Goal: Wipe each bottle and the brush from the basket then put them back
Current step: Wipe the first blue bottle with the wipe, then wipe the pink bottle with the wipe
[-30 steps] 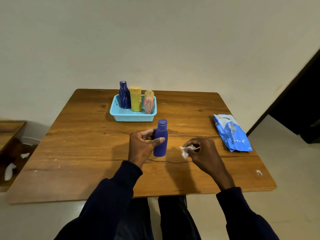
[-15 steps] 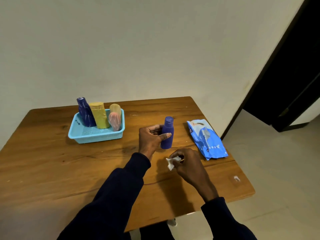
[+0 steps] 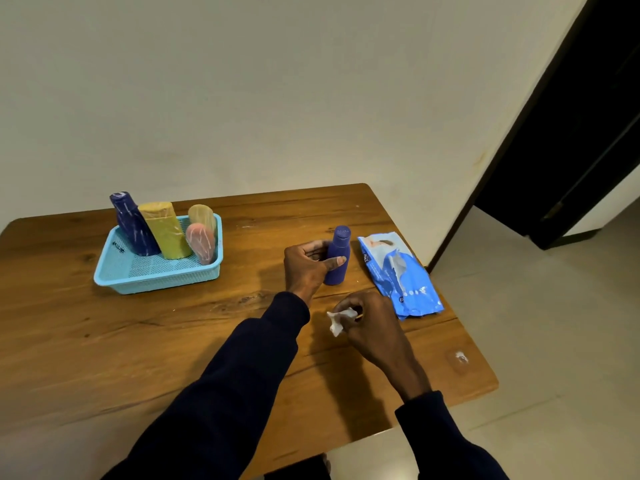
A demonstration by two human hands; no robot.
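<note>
Early in the job, by the look of it. One small purple bottle [image 3: 337, 256] out of the basket [image 3: 156, 275], upright on the table [image 3: 138, 341] near its right edge, just beside a blue wipe packet [image 3: 400, 275]. Left hand [image 3: 308, 266] wrapped round the bottle's body, thumb across the front, fingers behind. Right hand [image 3: 370, 323] nearer the front edge, apart from the bottle, fingers curled and pinched on a small crumpled white wipe [image 3: 337, 318]. Not wiping at this instant; wipe clear of the bottle. Whether this bottle is already cleaned: cannot tell.

Waiting in the basket toward the back left corner: a dark blue bottle [image 3: 133, 225], a yellow bottle [image 3: 166, 230], and two pale rounded items [image 3: 202, 237], one possibly the brush, too unclear to say. White streaks on the dark blue one, so probably unwiped. Most of the task likely remaining.
</note>
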